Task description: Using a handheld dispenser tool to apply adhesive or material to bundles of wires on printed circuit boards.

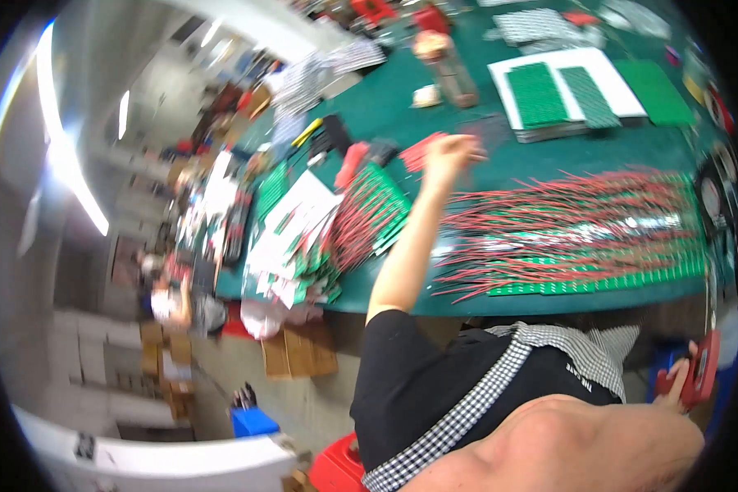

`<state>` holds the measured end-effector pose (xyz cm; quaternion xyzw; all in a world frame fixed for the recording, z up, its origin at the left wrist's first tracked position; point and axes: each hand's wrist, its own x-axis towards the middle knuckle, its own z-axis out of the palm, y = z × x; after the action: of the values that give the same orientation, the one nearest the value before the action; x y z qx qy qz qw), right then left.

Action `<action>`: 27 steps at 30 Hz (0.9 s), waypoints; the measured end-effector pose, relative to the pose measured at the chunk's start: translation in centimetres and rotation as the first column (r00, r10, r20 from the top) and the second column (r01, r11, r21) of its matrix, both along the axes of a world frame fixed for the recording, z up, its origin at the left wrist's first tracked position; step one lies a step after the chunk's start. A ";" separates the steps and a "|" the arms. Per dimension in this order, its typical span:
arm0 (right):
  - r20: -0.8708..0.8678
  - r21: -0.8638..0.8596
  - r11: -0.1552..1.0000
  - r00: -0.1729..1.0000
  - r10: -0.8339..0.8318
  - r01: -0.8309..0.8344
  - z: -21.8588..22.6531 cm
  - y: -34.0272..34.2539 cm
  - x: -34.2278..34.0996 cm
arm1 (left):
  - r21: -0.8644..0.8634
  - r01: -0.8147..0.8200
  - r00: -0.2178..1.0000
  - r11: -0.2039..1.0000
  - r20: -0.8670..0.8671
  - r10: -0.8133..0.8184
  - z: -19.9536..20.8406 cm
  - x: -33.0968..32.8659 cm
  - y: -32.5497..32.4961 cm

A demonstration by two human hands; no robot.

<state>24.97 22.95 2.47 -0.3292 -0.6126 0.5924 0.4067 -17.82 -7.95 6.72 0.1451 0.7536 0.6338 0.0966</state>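
Observation:
My left hand [454,152] reaches out over the green table, its fingers curled together and blurred; what they hold, if anything, cannot be made out. A small bundle of red wires [418,153] lies right beside that hand. At the lower right, below the table edge, my right hand [675,384] is closed round a red boxy tool [702,371]. Between the hands, green circuit boards [549,287] with many red and dark wires [566,217] fanned across them cover the table's near side. Left of my forearm sits a pile of wired boards [361,225].
Green board panels [538,94] lie on a white sheet at the back right, beside another green panel [653,92]. A clear container [453,78] stands at the back. A black reel [711,197] sits at the right edge. Cardboard boxes [300,351] are on the floor.

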 end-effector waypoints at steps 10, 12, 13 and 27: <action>0.304 0.812 0.497 0.949 0.085 -0.305 -0.3 1.1 -7.6 | 0.432 0.829 0.242 0.355 0.295 -0.924 2.6 18.4 11.8; 0.246 0.824 0.476 0.951 0.189 -0.308 1.8 -1.8 -8.7 | 0.430 0.826 0.244 0.365 0.311 -0.919 1.7 18.7 11.9; 0.216 0.829 0.468 0.947 0.237 -0.306 2.2 -2.6 -8.9 | 0.432 0.822 0.251 0.371 0.311 -0.917 1.4 18.9 11.8; 0.255 0.584 0.682 0.897 0.362 -0.441 2.0 -4.6 -7.1 | 0.586 0.685 0.398 0.433 0.197 -0.896 1.3 20.7 10.2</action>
<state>17.88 18.30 4.45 -0.0664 -0.8543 0.4077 0.3154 2.86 2.28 8.04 0.3480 0.3807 0.6609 0.5452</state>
